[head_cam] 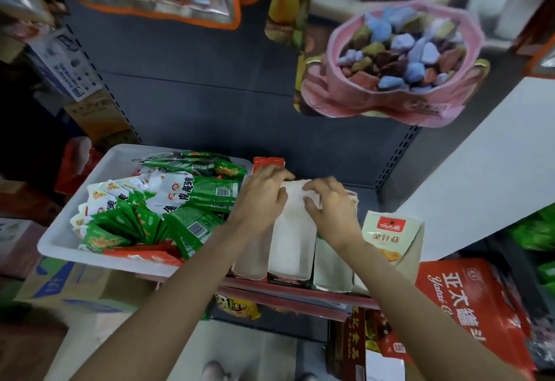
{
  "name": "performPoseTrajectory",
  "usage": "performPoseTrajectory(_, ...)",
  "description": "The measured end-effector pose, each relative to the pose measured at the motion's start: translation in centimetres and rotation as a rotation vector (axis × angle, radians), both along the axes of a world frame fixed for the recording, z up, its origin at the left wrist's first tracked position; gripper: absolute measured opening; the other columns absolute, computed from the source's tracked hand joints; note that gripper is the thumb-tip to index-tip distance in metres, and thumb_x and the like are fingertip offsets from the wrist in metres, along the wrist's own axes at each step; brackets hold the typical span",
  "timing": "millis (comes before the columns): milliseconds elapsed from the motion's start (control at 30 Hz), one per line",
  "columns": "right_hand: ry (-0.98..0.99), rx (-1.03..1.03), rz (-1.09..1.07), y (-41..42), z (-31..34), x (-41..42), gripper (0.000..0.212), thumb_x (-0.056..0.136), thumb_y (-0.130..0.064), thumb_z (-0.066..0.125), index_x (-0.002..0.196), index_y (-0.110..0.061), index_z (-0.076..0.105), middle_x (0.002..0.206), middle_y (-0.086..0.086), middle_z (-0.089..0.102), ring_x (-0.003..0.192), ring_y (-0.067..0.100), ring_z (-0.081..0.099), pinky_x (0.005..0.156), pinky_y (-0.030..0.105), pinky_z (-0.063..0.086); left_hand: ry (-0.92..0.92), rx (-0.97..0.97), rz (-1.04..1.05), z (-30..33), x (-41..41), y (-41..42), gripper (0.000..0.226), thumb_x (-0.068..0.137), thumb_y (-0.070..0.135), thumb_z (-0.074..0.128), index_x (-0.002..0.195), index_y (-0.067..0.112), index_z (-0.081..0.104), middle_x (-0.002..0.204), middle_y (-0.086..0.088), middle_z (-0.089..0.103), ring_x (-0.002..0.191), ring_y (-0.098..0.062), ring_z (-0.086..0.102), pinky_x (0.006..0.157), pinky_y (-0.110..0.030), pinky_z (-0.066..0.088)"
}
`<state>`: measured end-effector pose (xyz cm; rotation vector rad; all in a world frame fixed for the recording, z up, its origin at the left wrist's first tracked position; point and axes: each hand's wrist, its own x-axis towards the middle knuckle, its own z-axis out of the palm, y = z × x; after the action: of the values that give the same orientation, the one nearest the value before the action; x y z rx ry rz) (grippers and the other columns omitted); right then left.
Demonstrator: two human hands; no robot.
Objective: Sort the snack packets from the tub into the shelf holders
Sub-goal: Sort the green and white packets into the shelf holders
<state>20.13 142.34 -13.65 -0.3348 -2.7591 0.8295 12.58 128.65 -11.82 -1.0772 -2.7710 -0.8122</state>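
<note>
Both hands met over the middle white holder (289, 242) on the shelf; what was inside that holder was hidden under the fingers and could not be made out. The left hand (262, 193) had its fingers bent over the holder's far end, and the right hand (329, 203) had bent fingers pressed on the white top beside it; whether either one pinched a packet could not be told. Four white holders stood side by side under the hands; the one right of the right hand (393, 239) showed a red label. A red packet (268, 163) peeked out just past the left hand, partly covered. Left of the left hand sat one white tub (99, 167), piled with green and white packets (195, 191), too jumbled to count; a few red ones (150, 256) lay at its near edge. A pink bag of sweets (393, 65) hung above, blurry.
</note>
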Motion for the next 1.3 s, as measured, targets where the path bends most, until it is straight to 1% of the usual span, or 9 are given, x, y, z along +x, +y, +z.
performPoseTrajectory(267,-0.151,-0.098,0.190,-10.7,0.4,-6.9,0.038,0.094,-0.018,0.051,0.131,-0.010,0.046,0.130,0.012,0.050,0.118,0.028,0.049,0.093,0.034,0.041,-0.074,-0.146,0.282,0.2,-6.8,-13.1,0.033,0.086,0.000,0.056,0.118,0.007,0.061,0.127,-0.015,0.053,0.119,-0.032,0.045,0.103,-0.037,0.036)
performPoseTrajectory(400,-0.322,-0.108,0.246,-15.0,-1.0,-10.6,0.058,0.094,-0.027,0.053,0.142,-0.005,0.031,0.144,0.014,0.039,0.132,0.029,0.037,0.106,0.034,0.033,-0.229,-0.256,0.169,-0.3,-9.1,-17.0,0.043,0.087,0.003,0.056,0.130,0.007,0.052,0.138,-0.014,0.047,0.127,-0.033,0.043,0.103,-0.036,0.037)
performPoseTrajectory(567,-0.341,0.170,0.206,-17.9,-2.0,-12.6,0.036,0.092,-0.021,0.055,0.125,-0.006,0.053,0.116,0.018,0.061,0.107,0.033,0.058,0.086,0.038,0.049,-0.265,-0.208,0.090,-1.1,-10.9,-19.0,0.048,0.081,-0.009,0.055,0.126,0.006,0.057,0.134,-0.014,0.051,0.126,-0.032,0.045,0.105,-0.036,0.037)
performPoseTrajectory(733,-0.310,0.412,0.310,-18.4,-1.5,-12.1,0.025,0.094,-0.010,0.046,0.116,-0.010,0.057,0.098,0.015,0.066,0.090,0.035,0.063,0.071,0.036,0.049,-0.238,-0.180,0.073,-1.4,-10.9,-21.0,0.042,0.087,-0.004,0.053,0.126,0.010,0.058,0.144,-0.005,0.041,0.134,-0.022,0.033,0.108,-0.024,0.022)
performPoseTrajectory(867,-0.165,0.045,0.320,-16.4,-0.2,-10.9,0.027,0.098,-0.013,0.046,0.119,-0.015,0.063,0.102,0.010,0.070,0.088,0.025,0.064,0.076,0.030,0.046,-0.273,-0.021,0.071,-1.0,-10.5,-21.6,0.033,0.090,0.015,0.061,0.123,0.014,0.059,0.136,-0.001,0.050,0.127,-0.018,0.042,0.096,-0.017,0.026)
performPoseTrajectory(967,-0.064,-0.272,0.262,-15.2,1.3,-9.7,0.024,0.098,-0.011,0.047,0.087,-0.023,0.065,0.079,-0.004,0.065,0.069,0.003,0.056,0.068,0.022,0.038,-0.352,0.186,0.089,-0.1,-9.2,-20.1,0.050,0.088,0.024,0.065,0.133,0.019,0.045,0.132,0.002,0.053,0.121,-0.013,0.047,0.094,-0.020,0.033)
performPoseTrajectory(1100,0.015,-0.845,0.103,-13.7,3.4,-7.8,0.020,0.096,-0.005,0.047,0.092,-0.012,0.066,0.085,-0.002,0.068,0.078,0.005,0.065,0.073,0.024,0.055,-0.449,0.349,0.047,1.2,-7.0,-16.3,0.042,0.086,0.021,0.066,0.124,0.016,0.050,0.120,0.004,0.060,0.112,-0.010,0.054,0.099,-0.027,0.041)
performPoseTrajectory(1167,0.032,-0.922,0.085,-12.7,4.1,-6.6,0.021,0.094,-0.001,0.049,0.094,-0.013,0.066,0.088,0.001,0.069,0.078,0.007,0.066,0.071,0.026,0.057,-0.438,0.370,0.032,1.6,-6.1,-14.1,0.029,0.088,0.017,0.064,0.115,0.012,0.055,0.110,0.002,0.064,0.100,-0.011,0.060,0.090,-0.026,0.048)
performPoseTrajectory(1300,0.148,-0.704,0.016,-8.5,4.8,-3.9,0.030,0.087,0.003,0.058,0.093,-0.026,0.061,0.091,0.004,0.067,0.082,0.016,0.061,0.080,0.039,0.053,-0.430,0.366,-0.026,1.9,-4.2,-9.5,0.013,0.088,0.011,0.063,0.098,0.003,0.060,0.086,-0.002,0.065,0.066,0.001,0.057,0.066,-0.017,0.048)
